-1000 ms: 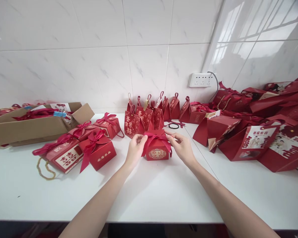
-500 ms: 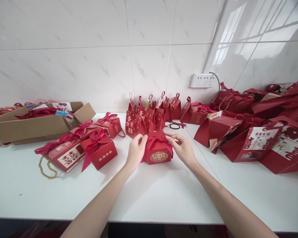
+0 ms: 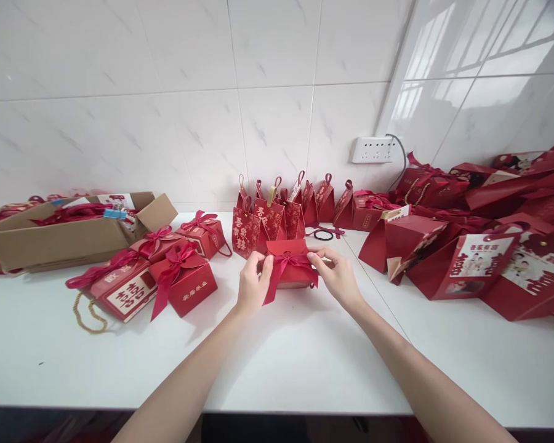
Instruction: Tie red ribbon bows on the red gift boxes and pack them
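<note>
A small red gift box (image 3: 295,284) stands on the white table in front of me, its top leaning towards me so that the front lettering is out of sight. A crimson ribbon (image 3: 289,263) is knotted across it, and one tail hangs at the left. My left hand (image 3: 255,280) pinches the ribbon at the box's left side between thumb and fingers. At the right side, my right hand (image 3: 337,274) pinches the ribbon's other part. The box's back and underside are hidden.
Several ribboned gift boxes (image 3: 184,286) lie to the left, before an open cardboard carton (image 3: 50,249). Peaked red boxes (image 3: 247,231) and a black ring (image 3: 324,235) are behind. Larger red boxes (image 3: 447,267) pile up at the right. A power strip (image 3: 373,150) is on the wall.
The box has tipped towards me, hiding its gold front emblem and showing more of its top flap. Both hands keep their pinch near the ribbon and have shifted only slightly.
</note>
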The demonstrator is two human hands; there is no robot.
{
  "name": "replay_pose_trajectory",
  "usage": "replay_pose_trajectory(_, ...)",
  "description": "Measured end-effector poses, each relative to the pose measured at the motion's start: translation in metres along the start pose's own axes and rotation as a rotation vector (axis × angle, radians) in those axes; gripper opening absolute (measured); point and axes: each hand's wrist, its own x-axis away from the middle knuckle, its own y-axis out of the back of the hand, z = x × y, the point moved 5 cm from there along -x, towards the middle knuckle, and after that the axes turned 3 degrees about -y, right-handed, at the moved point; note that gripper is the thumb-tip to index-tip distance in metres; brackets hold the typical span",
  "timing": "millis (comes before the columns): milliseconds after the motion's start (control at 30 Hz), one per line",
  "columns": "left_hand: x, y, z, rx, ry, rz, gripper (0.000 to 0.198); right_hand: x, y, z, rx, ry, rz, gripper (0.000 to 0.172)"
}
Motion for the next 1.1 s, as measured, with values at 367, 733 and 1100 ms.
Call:
replay_pose_trajectory(367,0.002,-0.005,-0.001,0.169,0.150,0.032,0.027,0.001,0.001,-0.002,-0.024,-0.077,-0.008,0.045)
replay_pose_trajectory(733,0.002,-0.003,-0.005,0.131,0.116,0.008,0.027,0.001,0.000,-0.004,-0.065,-0.100,0.010,0.045)
replay_pose_trajectory(1100,0.003,-0.004,-0.002,0.175,0.132,-0.021,0.025,-0.001,-0.004,-0.011,-0.111,-0.127,0.050,0.043)
